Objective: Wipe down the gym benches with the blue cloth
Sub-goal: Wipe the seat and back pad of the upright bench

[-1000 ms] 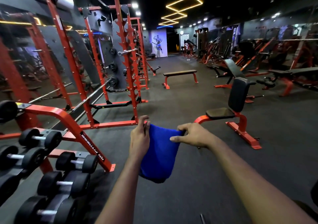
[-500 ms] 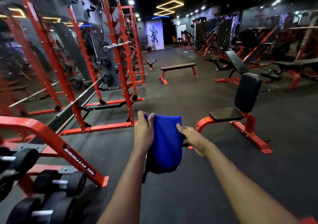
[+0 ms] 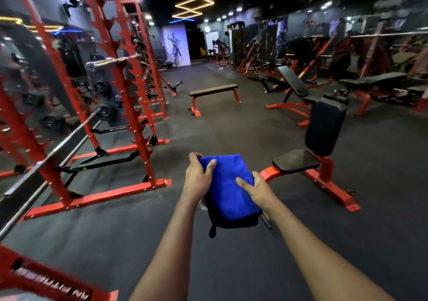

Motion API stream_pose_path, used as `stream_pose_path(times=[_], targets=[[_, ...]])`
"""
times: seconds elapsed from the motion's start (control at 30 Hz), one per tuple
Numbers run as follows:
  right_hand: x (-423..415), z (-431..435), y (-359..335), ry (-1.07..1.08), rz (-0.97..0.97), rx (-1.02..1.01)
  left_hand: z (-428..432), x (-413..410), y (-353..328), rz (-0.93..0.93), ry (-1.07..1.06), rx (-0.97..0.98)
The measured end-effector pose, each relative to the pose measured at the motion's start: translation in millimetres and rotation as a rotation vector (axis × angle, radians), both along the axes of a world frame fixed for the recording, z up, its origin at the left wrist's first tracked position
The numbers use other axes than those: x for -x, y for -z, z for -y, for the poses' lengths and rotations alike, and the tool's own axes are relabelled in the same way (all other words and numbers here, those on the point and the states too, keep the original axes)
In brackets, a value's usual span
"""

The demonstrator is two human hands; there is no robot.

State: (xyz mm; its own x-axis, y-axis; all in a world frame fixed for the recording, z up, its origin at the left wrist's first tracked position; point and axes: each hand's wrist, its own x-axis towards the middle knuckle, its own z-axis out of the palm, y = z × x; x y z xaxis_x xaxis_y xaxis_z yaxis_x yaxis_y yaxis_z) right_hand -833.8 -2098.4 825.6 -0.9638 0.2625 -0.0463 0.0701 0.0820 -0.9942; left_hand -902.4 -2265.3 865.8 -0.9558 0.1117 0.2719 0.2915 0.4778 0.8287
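I hold the folded blue cloth (image 3: pixel 228 185) out in front of me with both hands, above the dark floor. My left hand (image 3: pixel 199 178) grips its upper left corner, thumb on top. My right hand (image 3: pixel 257 190) grips its right edge. A seated bench (image 3: pixel 296 160) with a black seat, upright back pad and red frame stands just right of the cloth. A flat bench (image 3: pixel 213 91) with red legs stands farther off in the middle. An incline bench (image 3: pixel 293 83) is behind the seated one.
Red squat racks (image 3: pixel 120 106) with a barbell (image 3: pixel 58 148) line the left side. A red rack frame (image 3: pixel 46 286) fills the bottom left corner. More benches and machines (image 3: pixel 375 80) crowd the right and the back. Dark rubber floor (image 3: pixel 231 127) lies between.
I have moved forward; the dumbbells have left the view and the seated bench is nearer. My right hand has shifted from the cloth's top edge down onto its right side, folding it tighter.
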Motion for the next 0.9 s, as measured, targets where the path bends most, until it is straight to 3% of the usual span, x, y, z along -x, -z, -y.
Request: stream_pose_path(times=[0.1,0.13,0.23,0.43,0.9], targets=[[39.1,-12.9,-0.7,0.079,0.036,-0.005,-13.8,52.7,-1.7,0.023,0.146,0.056],[89.0,-25.0,5.2,0.152,0.021,0.033,-33.6,113.0,-2.0,0.027,0.226,0.077],[100.4,-38.2,0.3,0.190,0.037,0.011,-45.5,130.2,-5.6,0.029,0.268,0.084],[208.6,-129.3,25.6,0.388,0.057,0.027,-150.6,255.8,21.5,0.037,0.434,0.082],[419.9,-346.9,84.5,0.424,0.236,0.081,-370.7,485.0,97.7,0.188,0.501,0.171]])
